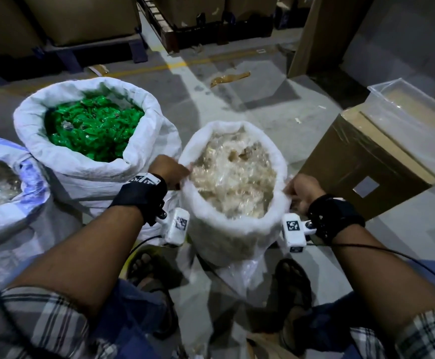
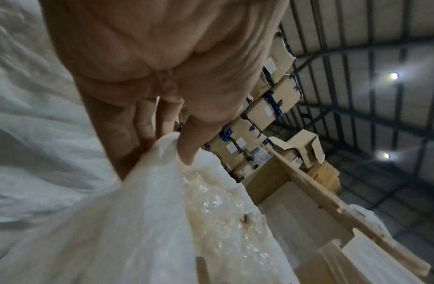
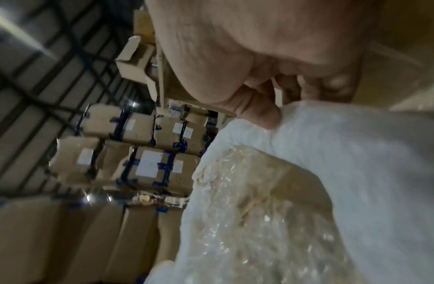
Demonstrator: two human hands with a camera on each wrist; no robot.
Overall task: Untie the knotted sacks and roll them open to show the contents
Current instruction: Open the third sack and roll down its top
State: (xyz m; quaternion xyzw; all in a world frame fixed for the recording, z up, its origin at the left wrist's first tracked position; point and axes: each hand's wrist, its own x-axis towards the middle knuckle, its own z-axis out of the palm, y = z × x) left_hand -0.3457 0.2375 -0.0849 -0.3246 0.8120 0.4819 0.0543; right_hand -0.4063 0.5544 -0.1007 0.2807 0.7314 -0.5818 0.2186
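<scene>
The near sack [image 1: 233,237] is white, filled with pale beige clear-wrapped packets [image 1: 233,177]. The neighbouring white sack [image 1: 89,174] holds bright green packets [image 1: 92,130]. The carton [image 1: 361,164] is brown; shirt sleeves [image 1: 30,330] are plaid grey, white and black.

Both forearms extend forward; left hand [image 1: 168,170] curls fingers [image 2: 189,146] over a rim, thumb opposed; right hand [image 1: 303,191] pinches likewise, knuckles up

Green-filled sack [image 1: 87,161] tight left, carton [image 1: 361,161] right; far floor [image 1: 237,99] free.
</scene>
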